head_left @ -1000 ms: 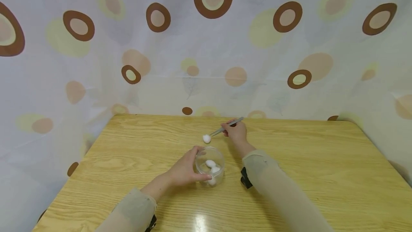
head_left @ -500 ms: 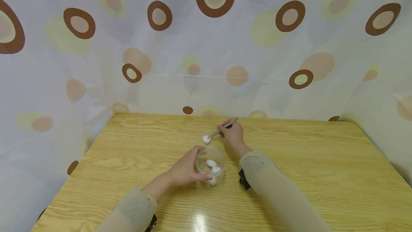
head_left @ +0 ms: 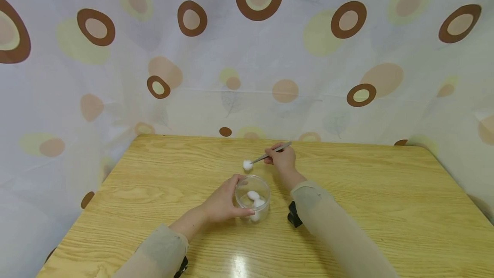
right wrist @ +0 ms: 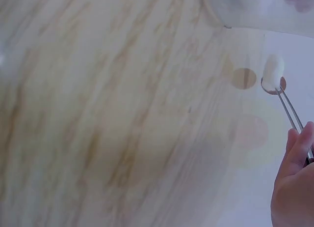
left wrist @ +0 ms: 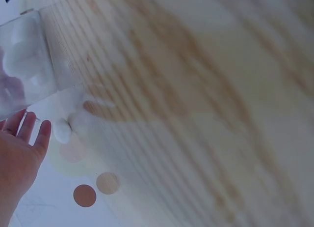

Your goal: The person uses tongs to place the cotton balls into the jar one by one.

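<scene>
My left hand (head_left: 224, 203) grips a clear round jar (head_left: 252, 190) from its left side, thumb across the near wall and fingers behind the rim. Several white cotton balls (head_left: 253, 195) lie inside it. Just beyond the jar, a single white cotton ball (head_left: 248, 165) is at the tips of metal tweezers (head_left: 266, 155). My right hand (head_left: 283, 160) pinches those tweezers, slanted down to the left. In the right wrist view the tweezer tips meet the end of the cotton ball (right wrist: 273, 72). The left wrist view shows the jar (left wrist: 29, 65) at its left edge, beside the fingers.
The wooden table (head_left: 173, 170) reaches back to a patterned curtain (head_left: 208, 67) with brown and cream circles. Black wrist straps (head_left: 294, 214) show below the sleeves. A bright light reflection lies on the table's near part.
The tweezers and right hand first shifted left onto the cotton ball, then slightly back to the right. The cotton ball looks a little higher and turned. The left hand and jar stayed put.
</scene>
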Tool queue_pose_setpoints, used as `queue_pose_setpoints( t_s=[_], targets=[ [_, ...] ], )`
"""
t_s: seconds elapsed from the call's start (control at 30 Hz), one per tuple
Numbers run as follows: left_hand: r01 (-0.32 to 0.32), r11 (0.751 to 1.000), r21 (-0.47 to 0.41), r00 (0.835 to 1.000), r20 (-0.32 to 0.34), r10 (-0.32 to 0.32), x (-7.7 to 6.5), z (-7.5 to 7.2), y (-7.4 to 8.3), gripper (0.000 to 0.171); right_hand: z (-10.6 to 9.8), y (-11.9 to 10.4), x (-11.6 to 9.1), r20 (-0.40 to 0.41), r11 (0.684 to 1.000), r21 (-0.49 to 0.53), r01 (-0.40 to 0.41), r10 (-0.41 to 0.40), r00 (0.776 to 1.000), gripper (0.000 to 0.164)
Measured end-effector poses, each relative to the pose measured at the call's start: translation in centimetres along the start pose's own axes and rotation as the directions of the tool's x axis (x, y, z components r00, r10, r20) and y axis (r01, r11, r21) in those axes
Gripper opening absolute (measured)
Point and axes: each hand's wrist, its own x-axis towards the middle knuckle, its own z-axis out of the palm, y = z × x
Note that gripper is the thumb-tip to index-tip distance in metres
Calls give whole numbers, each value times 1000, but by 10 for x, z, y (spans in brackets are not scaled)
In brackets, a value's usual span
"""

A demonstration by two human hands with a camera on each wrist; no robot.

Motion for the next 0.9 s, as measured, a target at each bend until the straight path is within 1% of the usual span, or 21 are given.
queue_pose_setpoints(
  t_s=[0.2, 0.4, 0.67, 0.9],
  targets=[
    [-5, 1000, -12, 1000, -5, 5, 1, 2, -1, 80, -7, -5, -2, -5, 996, 82, -26, 26, 1000, 10],
    [22, 1000, -11, 1000, -6, -22, -1, 3, -1, 84, -18, -9, -3, 0, 989, 143, -41, 41, 999, 11],
    [29, 993, -116, 1000, 6, -29, -2, 4, -1, 84, -32, -13, -8, 13, 974, 215, -74, 73, 997, 12],
    [55, 989, -140, 998, 10, -54, -2, 5, 0, 85, -46, -21, -17, 48, 967, 229, -111, 103, 994, 11]
  ],
)
